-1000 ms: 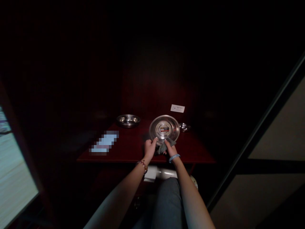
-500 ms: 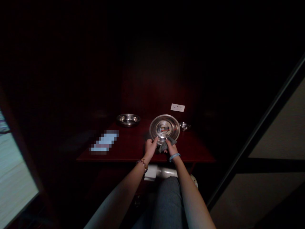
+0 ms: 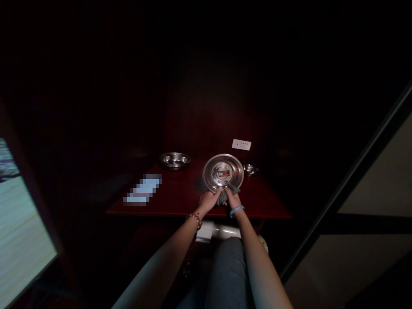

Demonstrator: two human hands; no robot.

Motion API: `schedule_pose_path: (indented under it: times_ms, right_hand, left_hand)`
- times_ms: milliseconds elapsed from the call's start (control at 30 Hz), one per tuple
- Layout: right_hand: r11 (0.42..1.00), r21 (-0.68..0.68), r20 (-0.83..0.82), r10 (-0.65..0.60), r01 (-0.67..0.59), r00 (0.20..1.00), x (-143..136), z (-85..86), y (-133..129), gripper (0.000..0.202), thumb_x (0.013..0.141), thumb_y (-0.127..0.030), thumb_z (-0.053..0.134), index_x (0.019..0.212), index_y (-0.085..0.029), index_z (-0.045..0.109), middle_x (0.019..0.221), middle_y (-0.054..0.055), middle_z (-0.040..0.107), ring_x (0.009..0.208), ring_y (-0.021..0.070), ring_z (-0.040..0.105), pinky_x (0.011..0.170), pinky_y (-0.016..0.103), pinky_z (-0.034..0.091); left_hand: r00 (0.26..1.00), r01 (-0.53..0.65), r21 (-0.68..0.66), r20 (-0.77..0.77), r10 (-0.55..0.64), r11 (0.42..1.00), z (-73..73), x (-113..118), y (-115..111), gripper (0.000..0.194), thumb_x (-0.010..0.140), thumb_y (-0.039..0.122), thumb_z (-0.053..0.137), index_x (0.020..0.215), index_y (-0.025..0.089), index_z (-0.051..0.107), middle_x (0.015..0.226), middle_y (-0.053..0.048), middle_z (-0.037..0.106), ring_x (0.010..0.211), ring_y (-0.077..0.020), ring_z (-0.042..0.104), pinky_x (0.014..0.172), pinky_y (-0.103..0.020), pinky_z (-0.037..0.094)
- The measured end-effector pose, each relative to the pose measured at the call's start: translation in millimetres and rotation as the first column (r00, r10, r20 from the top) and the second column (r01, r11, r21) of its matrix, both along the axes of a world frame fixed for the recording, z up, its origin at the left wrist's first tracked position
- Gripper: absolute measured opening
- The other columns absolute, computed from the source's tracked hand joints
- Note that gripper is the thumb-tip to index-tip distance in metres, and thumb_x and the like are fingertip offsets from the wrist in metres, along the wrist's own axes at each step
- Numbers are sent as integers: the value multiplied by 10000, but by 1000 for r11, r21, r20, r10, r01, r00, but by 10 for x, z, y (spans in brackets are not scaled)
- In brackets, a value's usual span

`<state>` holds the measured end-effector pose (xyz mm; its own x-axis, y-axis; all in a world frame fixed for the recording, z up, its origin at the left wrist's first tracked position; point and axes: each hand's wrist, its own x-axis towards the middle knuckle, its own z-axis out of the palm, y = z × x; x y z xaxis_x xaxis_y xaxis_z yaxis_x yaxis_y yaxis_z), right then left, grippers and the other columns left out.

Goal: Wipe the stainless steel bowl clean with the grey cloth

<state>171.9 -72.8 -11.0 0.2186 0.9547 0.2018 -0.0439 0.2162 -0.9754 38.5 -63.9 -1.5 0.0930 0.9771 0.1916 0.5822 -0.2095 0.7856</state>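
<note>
A round stainless steel basin (image 3: 210, 169) is tilted up above the table with its label (image 3: 224, 174) facing me. My left hand (image 3: 210, 200) is closed on its near rim, thumb on the label side. Right beside it, my right hand (image 3: 233, 200) pinches a grey cloth (image 3: 222, 198) against the same rim. The cloth is bunched between the two hands and spreads over the lower right edge. Fingers behind the rim are mostly hidden.
On the dark red table (image 3: 180, 201), another steel basin (image 3: 175, 161) stands back left and a small steel bowl (image 3: 250, 170) back right. A pixelated pale object (image 3: 143, 189) lies at left. A white socket panel (image 3: 241, 144) is on the wall. Under the tabletop runs a white pipe (image 3: 227, 231).
My left hand has slid right along the basin's rim, closer to the cloth and my right hand. The basin and right hand hold nearly the same place; the view has shifted slightly.
</note>
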Motion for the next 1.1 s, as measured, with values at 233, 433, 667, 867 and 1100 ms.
schedule_pose_path:
  times_ms: [233,433,667,867,1100]
  right_hand:
    - [999,-13,8,33,-33,999,22,-18,26,430,700,-638,647,706,-215,572,466,-32,571,376,117,505,394,229,374]
    - [998,8,5,70,-70,998,12,-19,26,450,700,-661,652,741,-217,594,485,-20,591,394,131,522,391,238,379]
    - [995,21,21,100,-101,995,-9,-12,19,485,697,-697,637,701,-216,581,469,-19,581,382,120,507,393,226,364]
    - [995,37,3,96,-96,995,7,-36,45,472,692,-682,652,686,-215,581,474,-18,589,368,122,504,380,233,362]
    - [998,29,-13,60,-60,998,40,-84,83,461,697,-673,632,700,-217,566,466,-30,587,351,118,503,376,223,362]
  left_hand:
    - [924,121,22,363,-121,992,-97,35,91,483,857,530,487,921,115,726,847,-98,748,791,-208,676,715,-268,493]
    - [872,44,62,485,-69,997,-119,63,141,401,814,472,540,784,112,714,731,-89,721,708,-202,664,651,-267,479]
    - [868,-159,105,489,88,982,-78,14,119,460,786,533,549,544,144,595,526,-53,597,534,-161,561,491,-241,354]
    - [849,-224,176,519,103,959,-132,-1,148,520,772,617,536,528,158,533,514,-25,559,521,-131,500,486,-227,314]
    - [908,-165,163,409,86,973,-118,-11,113,559,792,651,500,530,164,579,530,-64,615,539,-166,563,519,-246,340]
